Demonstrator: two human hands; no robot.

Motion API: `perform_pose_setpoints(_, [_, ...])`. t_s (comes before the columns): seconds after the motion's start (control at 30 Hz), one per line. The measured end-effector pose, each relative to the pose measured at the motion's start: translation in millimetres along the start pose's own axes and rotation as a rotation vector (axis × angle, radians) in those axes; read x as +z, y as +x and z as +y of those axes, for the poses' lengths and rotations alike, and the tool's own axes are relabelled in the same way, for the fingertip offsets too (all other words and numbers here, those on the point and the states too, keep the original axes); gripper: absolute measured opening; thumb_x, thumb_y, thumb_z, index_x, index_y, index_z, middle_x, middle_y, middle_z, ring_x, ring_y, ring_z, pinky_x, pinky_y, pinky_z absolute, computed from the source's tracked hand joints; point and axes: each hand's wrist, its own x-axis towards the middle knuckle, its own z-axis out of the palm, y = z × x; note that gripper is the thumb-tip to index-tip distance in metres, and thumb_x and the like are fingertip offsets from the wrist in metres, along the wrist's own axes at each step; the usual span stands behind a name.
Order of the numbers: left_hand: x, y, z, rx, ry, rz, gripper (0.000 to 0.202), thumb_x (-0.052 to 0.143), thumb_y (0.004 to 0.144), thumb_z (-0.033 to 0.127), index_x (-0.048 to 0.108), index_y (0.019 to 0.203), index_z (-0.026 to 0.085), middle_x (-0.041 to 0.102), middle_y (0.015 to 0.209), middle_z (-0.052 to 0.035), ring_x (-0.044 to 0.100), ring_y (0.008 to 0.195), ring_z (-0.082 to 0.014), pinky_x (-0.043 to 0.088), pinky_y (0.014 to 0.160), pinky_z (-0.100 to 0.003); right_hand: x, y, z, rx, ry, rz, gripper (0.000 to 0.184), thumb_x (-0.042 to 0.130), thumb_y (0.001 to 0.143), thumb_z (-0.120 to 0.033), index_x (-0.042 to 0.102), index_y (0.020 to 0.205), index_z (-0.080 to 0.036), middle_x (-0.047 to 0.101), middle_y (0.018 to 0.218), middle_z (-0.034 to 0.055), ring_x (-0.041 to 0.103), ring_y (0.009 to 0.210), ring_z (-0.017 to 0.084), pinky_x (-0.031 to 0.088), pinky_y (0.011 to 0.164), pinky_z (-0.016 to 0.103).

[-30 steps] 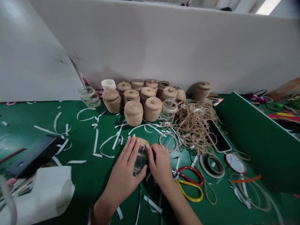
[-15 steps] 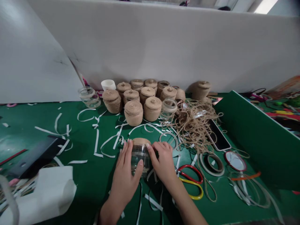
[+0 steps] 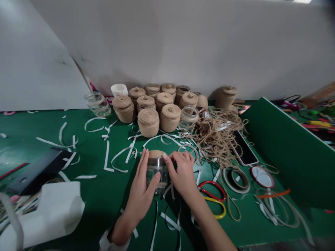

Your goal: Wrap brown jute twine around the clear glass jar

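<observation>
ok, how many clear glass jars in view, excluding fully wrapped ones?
3: held jar between left hand and right hand, twine on top; left jar by the white cup; middle jar beside the twine pile. More may hide behind wrapped jars.

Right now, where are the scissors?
Head view, lower centre-right: the scissors lie on the green table beside the right hand, which grips the glass jar, left of the tape roll.

Jar (image 3: 156, 171) on the table (image 3: 104, 200) between left hand (image 3: 141, 191) and right hand (image 3: 183, 177), scissors (image 3: 215, 199) right, jar cluster (image 3: 157, 111) behind.
</observation>
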Motion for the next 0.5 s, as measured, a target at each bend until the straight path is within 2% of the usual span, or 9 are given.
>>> perform_pose_setpoints(0.07, [0.6,-4,0,-0.002,0.037,0.018,0.062,0.038,0.102,0.037,0.012,0.158,0.028,0.021,0.165,-0.0085,0.022,0.15,-0.0287,0.035,0.117,-0.049,0,1,-1,-0.006,0.002,0.0,0.034,0.044,0.1,-0.039,0.056,0.075,-0.021,0.065,0.079,0.0009,0.052,0.085,0.02,0.029,0.094,0.038])
perform_pose_setpoints(0.1, [0.7,-4,1,0.038,0.1,0.033,0.061,0.038,0.102,0.035,0.014,0.158,0.028,0.021,0.165,-0.0082,0.02,0.151,-0.0298,0.034,0.118,-0.052,0,1,-2,-0.011,0.0,0.001,0.034,0.044,0.101,-0.039,0.056,0.075,-0.021,0.066,0.079,0.001,0.052,0.084,0.019,0.029,0.095,0.038])
perform_pose_setpoints(0.2, [0.5,-2,5,0.259,0.32,0.056,0.059,0.036,0.102,0.023,0.017,0.157,0.028,0.022,0.164,-0.0072,0.015,0.152,-0.0315,0.027,0.119,-0.058,1,2,-6,-0.034,-0.021,0.005,0.031,0.045,0.1,-0.037,0.058,0.076,-0.021,0.067,0.079,0.0011,0.053,0.084,0.019,0.029,0.096,0.039])
perform_pose_setpoints(0.3, [0.3,4,8,0.4,0.379,0.017,0.062,0.038,0.101,0.023,0.013,0.158,0.024,0.027,0.163,-0.0099,0.022,0.151,-0.0295,0.031,0.119,-0.054,-2,3,-7,-0.051,-0.051,-0.016,0.028,0.046,0.1,-0.034,0.059,0.078,-0.022,0.069,0.081,0.001,0.054,0.085,0.02,0.029,0.099,0.041])
perform_pose_setpoints(0.4, [0.9,8,7,0.386,0.325,0.029,0.063,0.043,0.101,0.029,0.016,0.157,0.025,0.031,0.161,-0.0101,0.025,0.15,-0.0281,0.036,0.117,-0.052,-4,4,-4,-0.048,-0.068,-0.041,0.03,0.042,0.101,-0.034,0.058,0.079,-0.021,0.069,0.082,0.0021,0.055,0.085,0.02,0.031,0.1,0.043])
perform_pose_setpoints(0.5, [0.9,5,3,0.277,0.228,0.092,0.057,0.041,0.102,0.029,0.021,0.156,0.03,0.033,0.16,-0.0065,0.027,0.15,-0.0253,0.039,0.116,-0.049,-3,3,2,-0.034,-0.1,-0.026,0.032,0.038,0.102,-0.033,0.056,0.077,-0.021,0.068,0.079,0.0026,0.055,0.084,0.021,0.033,0.1,0.044])
